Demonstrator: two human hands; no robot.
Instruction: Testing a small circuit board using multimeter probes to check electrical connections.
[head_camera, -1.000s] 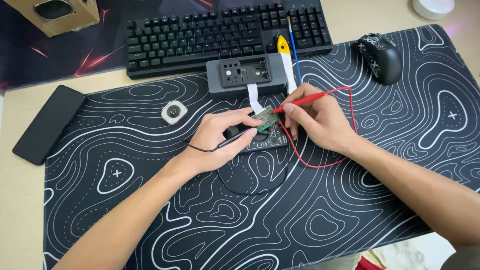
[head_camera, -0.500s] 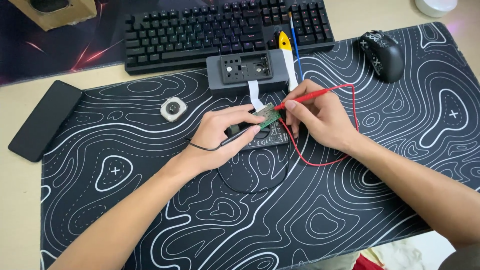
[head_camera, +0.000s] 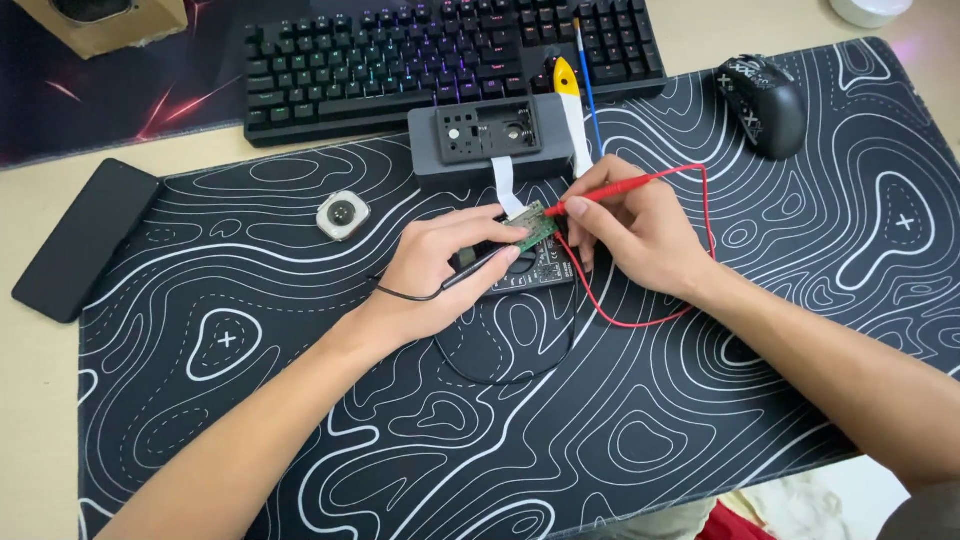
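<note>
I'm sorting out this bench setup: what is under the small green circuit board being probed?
Under the green circuit board lies a dark flat device on the patterned mat. The left hand and right hand cover most of it, so what kind of device it is cannot be seen.

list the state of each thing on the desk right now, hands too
left hand: pinching the black probe, tip on the green circuit board
right hand: pinching the red probe, tip on the same board
grey case: open, insides showing
keyboard: backlit
phone: flat, screen dark
mouse: untouched
</note>
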